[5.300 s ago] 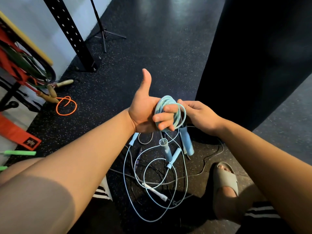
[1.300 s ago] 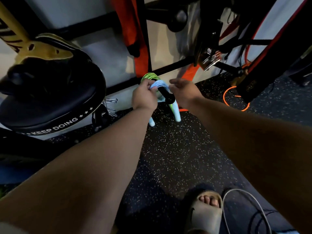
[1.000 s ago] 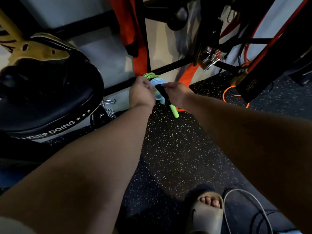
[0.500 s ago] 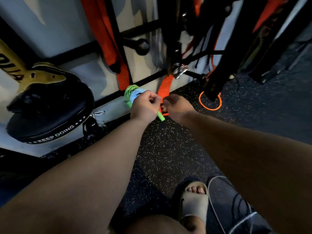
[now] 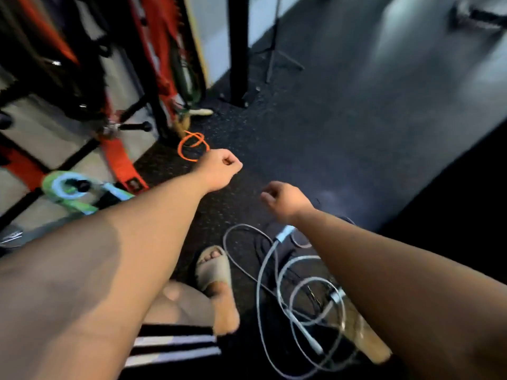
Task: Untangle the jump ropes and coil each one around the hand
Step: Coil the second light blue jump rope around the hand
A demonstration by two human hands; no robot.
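The coiled light-blue rope and a coiled green rope (image 5: 68, 187) hang together on a black peg of the rack at the left, with no hand on them. My left hand (image 5: 219, 168) hovers over the floor with its fingers curled into a fist and holds nothing. My right hand (image 5: 285, 198) is lower and to the right, loosely curled and empty. A tangle of pale jump ropes with white handles (image 5: 288, 283) lies on the dark floor below my right forearm, mixed with a thin black rope.
An orange rope (image 5: 192, 146) lies looped on the floor just beyond my left hand. A rack with orange straps (image 5: 120, 160) and black bars fills the left side. A black upright post (image 5: 237, 50) stands behind. My sandalled foot (image 5: 214, 267) rests beside the tangle.
Both hands have let go of the coiled blue rope, which now hangs on the rack peg. The view has swung right, back to the tangle on the floor.
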